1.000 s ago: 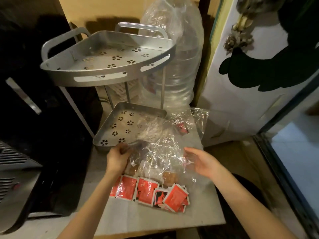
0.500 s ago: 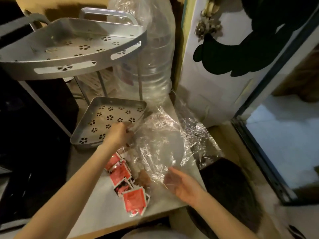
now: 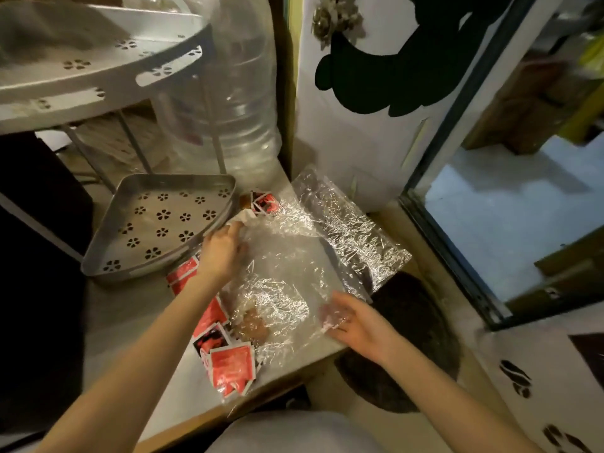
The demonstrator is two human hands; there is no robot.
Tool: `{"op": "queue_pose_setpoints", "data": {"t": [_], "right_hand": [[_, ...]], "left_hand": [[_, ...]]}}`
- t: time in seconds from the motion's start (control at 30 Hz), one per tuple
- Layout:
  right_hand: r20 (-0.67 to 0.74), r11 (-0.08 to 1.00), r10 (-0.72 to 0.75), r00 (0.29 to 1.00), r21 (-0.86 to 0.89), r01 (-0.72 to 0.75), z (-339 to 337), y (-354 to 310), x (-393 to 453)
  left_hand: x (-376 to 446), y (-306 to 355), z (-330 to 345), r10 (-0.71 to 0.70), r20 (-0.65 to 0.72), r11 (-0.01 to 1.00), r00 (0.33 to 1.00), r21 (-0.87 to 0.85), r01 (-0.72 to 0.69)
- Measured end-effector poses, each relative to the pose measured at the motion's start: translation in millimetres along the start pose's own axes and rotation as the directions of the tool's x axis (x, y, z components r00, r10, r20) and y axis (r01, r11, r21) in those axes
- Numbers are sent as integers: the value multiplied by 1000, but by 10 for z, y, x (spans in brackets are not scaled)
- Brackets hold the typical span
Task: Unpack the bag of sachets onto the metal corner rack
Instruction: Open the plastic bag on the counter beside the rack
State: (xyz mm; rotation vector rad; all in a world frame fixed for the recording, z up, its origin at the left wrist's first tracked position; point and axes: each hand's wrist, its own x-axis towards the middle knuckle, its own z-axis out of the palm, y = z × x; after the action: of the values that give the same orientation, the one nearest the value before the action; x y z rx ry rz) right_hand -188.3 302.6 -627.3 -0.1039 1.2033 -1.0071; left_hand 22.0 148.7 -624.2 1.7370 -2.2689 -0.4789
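Two-tier metal corner rack point(image 3: 157, 223), its trays perforated with flower-shaped holes, standing on a grey surface point(image 3: 130, 308). Just in front of the rack's lower tray lies one crinkled clear plastic bag point(image 3: 281, 273), with several flat red square sachets point(image 3: 228, 361) beneath and beside it. Left hand point(image 3: 222, 250) pinches the bag's end nearest the tray; right hand point(image 3: 353, 318) lies loose, fingers spread, at the bag's opposite edge. One large clear water bottle point(image 3: 228, 93) stands behind the rack.

— What can't you make out?
— The rack's top shelf point(image 3: 98, 73) is cut off by the upper and left edges, and blurred.
— The sachets point(image 3: 232, 364)?
— Partly under the left forearm and the crinkled plastic bag point(image 3: 277, 289); print unreadable.
— The left hand point(image 3: 222, 253)?
— Its fingertips are hidden in something white.
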Motion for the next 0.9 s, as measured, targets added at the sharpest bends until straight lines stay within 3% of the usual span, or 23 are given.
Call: {"op": "queue_pose_setpoints", "data": {"t": [0.1,0.17,0.3,0.4,0.47,0.53,0.57,0.7,0.8,0.9], "right_hand": [[-116,994,-106,988,11,108,-138,-99,43],[-195,976,-202,960,-120,181,-197,-182,64],[-328,822,-505,798,-466,329,-216,-439,81],[-254,513,-778,575,-784,349,-106,-650,83],[-42,180,-886,462,-948,260,49,-743,76],[251,-137,-856,452,-953,269,242,-759,85],[365,-234,-792,490,-922,309,351,-736,101],[546,-349,-465,696,-836,423,741,-484,223],[644,-400,-299,705,-755,520,976,-291,332],[720,-466,-170,673,-661,588,1161,-183,491]], "left_hand": [[-82,8,-84,28,-37,1000,999,-7,-28],[-169,0,-146,47,-44,999,998,-12,-48],[-432,-58,-257,-4,-72,991,997,-135,-6],[-731,-159,-254,-199,-76,962,977,-205,180],[-928,-205,-203,-346,-57,920,936,-216,327],[-1086,-255,-118,-454,-34,864,890,-260,431],[-1148,-278,-82,-490,-12,835,872,-291,466],[-1287,-268,-36,-501,-26,789,865,-426,443],[-1372,-170,-52,-545,-52,746,837,-486,456],[-1491,-77,16,-590,25,695,807,-493,524]]}}
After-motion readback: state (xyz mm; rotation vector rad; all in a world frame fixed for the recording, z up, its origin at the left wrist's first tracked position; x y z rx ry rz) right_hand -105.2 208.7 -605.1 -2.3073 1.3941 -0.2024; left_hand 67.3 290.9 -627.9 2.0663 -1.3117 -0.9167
